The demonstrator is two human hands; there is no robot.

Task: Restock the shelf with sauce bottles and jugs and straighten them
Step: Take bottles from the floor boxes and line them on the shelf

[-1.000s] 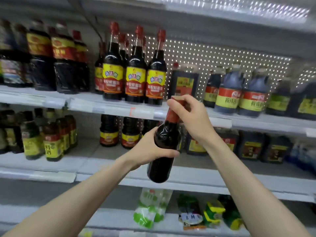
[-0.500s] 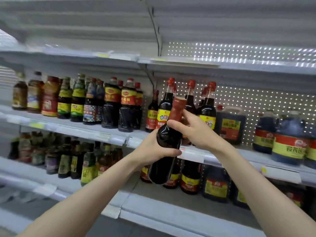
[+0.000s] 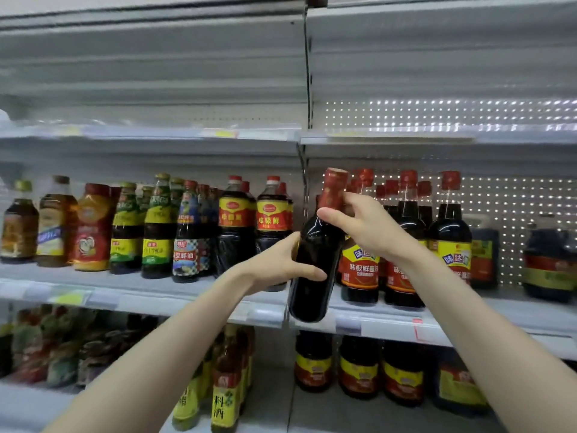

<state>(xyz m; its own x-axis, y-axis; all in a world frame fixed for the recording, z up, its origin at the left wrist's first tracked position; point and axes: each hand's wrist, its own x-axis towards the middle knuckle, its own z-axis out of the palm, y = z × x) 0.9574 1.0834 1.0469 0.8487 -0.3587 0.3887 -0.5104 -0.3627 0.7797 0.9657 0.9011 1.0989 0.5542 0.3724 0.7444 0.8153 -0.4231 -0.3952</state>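
Note:
A dark sauce bottle (image 3: 313, 270) with a red foil neck is held up in front of the middle shelf (image 3: 390, 323), tilted slightly right at the top. My left hand (image 3: 281, 264) grips its body from the left. My right hand (image 3: 359, 223) pinches its neck just under the cap. Its label faces away. Right behind it stand matching red-capped bottles (image 3: 406, 245) with yellow and red labels on the shelf.
Left of the upright divider, the same shelf carries several oil and sauce bottles (image 3: 156, 229). Dark jugs (image 3: 549, 260) stand at the far right. The lower shelf holds more bottles (image 3: 359, 367). The top shelf (image 3: 406, 139) looks bare.
Both hands have lifted the bottle higher and closer to the row of red-capped bottles. My view has tilted upward, bringing the top shelf into sight.

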